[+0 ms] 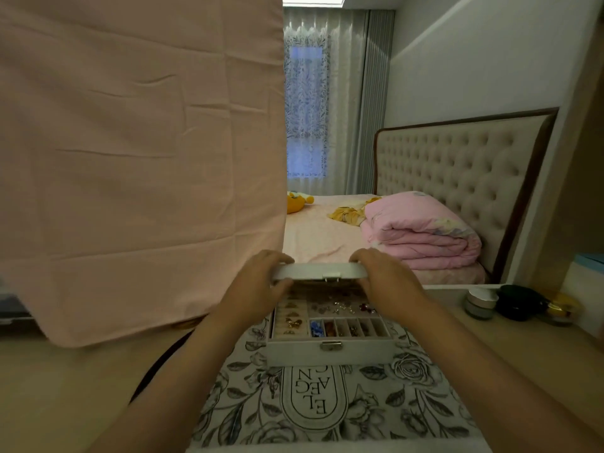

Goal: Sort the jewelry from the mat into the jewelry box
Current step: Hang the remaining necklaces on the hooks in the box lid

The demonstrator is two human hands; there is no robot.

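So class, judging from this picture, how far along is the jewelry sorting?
Done: jewelry fills the jewelry box compartments; none shows on the visible mat. In hand: left hand and right hand grip the lid, half raised. Left, probably: shutting the lid and fastening the clasp.

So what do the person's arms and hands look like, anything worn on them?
The left forearm and right forearm are bare, no sleeves showing. The left hand and right hand wear no gloves, and no watch, bracelet or ring is visible.

Hanging pink cloth (pixel 140 158) at left, folded pink quilt (pixel 421 233) on bed (pixel 313 237), tufted headboard (pixel 457 171), small jars (pixel 480 302) at right
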